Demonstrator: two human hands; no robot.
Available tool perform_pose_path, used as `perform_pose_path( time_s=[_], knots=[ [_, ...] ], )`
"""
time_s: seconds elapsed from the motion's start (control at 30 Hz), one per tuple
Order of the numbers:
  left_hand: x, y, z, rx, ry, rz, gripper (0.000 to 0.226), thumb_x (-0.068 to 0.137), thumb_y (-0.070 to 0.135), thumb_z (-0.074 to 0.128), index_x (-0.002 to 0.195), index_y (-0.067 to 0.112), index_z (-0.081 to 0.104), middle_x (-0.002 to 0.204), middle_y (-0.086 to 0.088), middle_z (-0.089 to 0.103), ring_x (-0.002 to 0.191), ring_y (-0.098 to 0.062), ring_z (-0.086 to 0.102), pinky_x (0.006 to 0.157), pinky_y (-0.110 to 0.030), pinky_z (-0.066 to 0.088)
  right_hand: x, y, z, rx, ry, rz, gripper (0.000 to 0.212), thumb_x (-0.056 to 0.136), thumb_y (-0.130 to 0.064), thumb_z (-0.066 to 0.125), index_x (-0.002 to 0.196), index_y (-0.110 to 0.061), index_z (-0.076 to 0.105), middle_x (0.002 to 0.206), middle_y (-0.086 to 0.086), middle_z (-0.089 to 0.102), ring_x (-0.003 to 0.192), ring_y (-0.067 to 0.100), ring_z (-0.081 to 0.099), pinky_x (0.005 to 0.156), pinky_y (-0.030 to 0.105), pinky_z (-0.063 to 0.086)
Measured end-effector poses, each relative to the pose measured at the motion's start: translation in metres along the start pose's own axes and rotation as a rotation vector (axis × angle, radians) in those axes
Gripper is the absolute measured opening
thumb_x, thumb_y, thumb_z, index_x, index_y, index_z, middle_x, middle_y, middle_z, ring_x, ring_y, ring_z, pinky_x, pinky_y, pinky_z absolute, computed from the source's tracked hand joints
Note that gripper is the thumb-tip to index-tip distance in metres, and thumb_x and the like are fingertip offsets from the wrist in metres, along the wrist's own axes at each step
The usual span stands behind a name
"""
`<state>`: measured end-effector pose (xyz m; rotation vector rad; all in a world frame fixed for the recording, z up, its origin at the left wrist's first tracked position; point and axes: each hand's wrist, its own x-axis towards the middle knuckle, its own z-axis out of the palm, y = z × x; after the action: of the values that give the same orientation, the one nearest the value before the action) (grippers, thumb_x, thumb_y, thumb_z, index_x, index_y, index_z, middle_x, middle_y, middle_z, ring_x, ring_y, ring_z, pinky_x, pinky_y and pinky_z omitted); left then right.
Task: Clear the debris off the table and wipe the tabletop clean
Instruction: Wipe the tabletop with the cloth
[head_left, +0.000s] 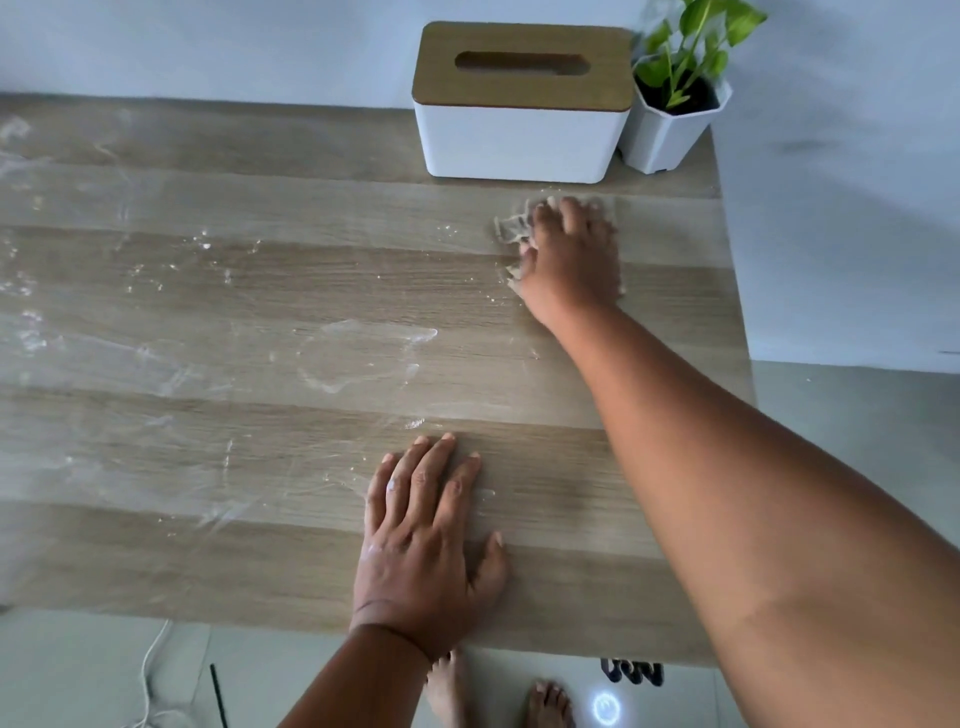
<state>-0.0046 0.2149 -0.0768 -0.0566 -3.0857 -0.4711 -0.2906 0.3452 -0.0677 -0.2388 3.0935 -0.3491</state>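
Right hand (569, 254) presses crumpled tissue (511, 228); left hand (423, 540) flat on table (208, 291).

We see a wood-grain tabletop (260, 291) with a slight sheen, smeared with whitish, powdery streaks (363, 353). The tissue box (519, 135) looks like smooth matt white plastic under a wooden lid (524, 62). The plant pot (670, 130) is matt white too.
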Motion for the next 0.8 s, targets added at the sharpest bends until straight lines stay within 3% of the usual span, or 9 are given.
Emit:
perform_pose_path(
  time_s=[0.13, 0.27, 0.4, 0.6, 0.7, 0.8],
  knots=[
    [0.000, 0.000, 0.000, 0.005, -0.003, -0.002, 0.073, 0.081, 0.050, 0.061, 0.144, 0.013, 0.058, 0.157, -0.010, 0.047, 0.150, -0.032, 0.038, 0.122, -0.059, 0.027, -0.018, -0.021, 0.007, -0.011, -0.060, -0.242, 0.057, 0.104, -0.041, 0.044, 0.157, -0.021, 0.039, 0.167, 0.009, 0.027, 0.156, 0.042, 0.017, 0.128, 0.058, 0.015],
    [-0.001, -0.001, 0.001, 0.002, 0.000, -0.001, 0.074, 0.080, 0.050, 0.062, 0.145, 0.013, 0.058, 0.157, -0.010, 0.047, 0.150, -0.032, 0.038, 0.122, -0.059, 0.027, -0.060, 0.012, 0.004, -0.022, -0.076, -0.434, 0.058, 0.103, -0.042, 0.044, 0.156, -0.018, 0.044, 0.168, 0.007, 0.031, 0.154, 0.037, 0.027, 0.125, 0.054, 0.022],
    [0.000, -0.001, 0.000, -0.012, 0.000, 0.001, 0.073, 0.079, 0.049, 0.063, 0.143, 0.013, 0.059, 0.157, -0.010, 0.047, 0.150, -0.031, 0.038, 0.121, -0.059, 0.029, -0.066, 0.045, -0.003, -0.055, -0.057, -0.237, 0.069, 0.098, -0.063, 0.036, 0.158, -0.030, 0.039, 0.170, 0.001, 0.027, 0.153, 0.034, 0.027, 0.122, 0.052, 0.026],
    [0.000, -0.001, 0.001, -0.019, 0.025, 0.018, 0.074, 0.078, 0.048, 0.065, 0.143, 0.014, 0.059, 0.157, -0.011, 0.047, 0.149, -0.033, 0.039, 0.121, -0.058, 0.028, -0.015, -0.019, 0.008, -0.042, -0.013, 0.048, 0.067, 0.098, -0.056, 0.041, 0.156, -0.022, 0.037, 0.163, 0.008, 0.033, 0.149, 0.042, 0.027, 0.122, 0.057, 0.022],
    [-0.001, -0.002, 0.002, -0.015, 0.037, 0.029, 0.074, 0.078, 0.048, 0.065, 0.143, 0.014, 0.059, 0.156, -0.011, 0.047, 0.149, -0.034, 0.040, 0.121, -0.059, 0.028, 0.000, -0.052, 0.015, -0.055, -0.042, 0.028, 0.065, 0.101, -0.055, 0.037, 0.158, -0.023, 0.035, 0.166, 0.011, 0.026, 0.152, 0.046, 0.019, 0.123, 0.063, 0.014],
    [-0.001, -0.003, 0.002, -0.002, 0.036, 0.035, 0.074, 0.077, 0.047, 0.065, 0.143, 0.013, 0.059, 0.156, -0.012, 0.047, 0.148, -0.034, 0.040, 0.121, -0.059, 0.029, -0.002, -0.064, 0.017, -0.055, -0.091, -0.115, 0.065, 0.103, -0.053, 0.036, 0.161, -0.024, 0.029, 0.171, 0.012, 0.016, 0.155, 0.046, 0.011, 0.126, 0.062, 0.007]
  ],
)
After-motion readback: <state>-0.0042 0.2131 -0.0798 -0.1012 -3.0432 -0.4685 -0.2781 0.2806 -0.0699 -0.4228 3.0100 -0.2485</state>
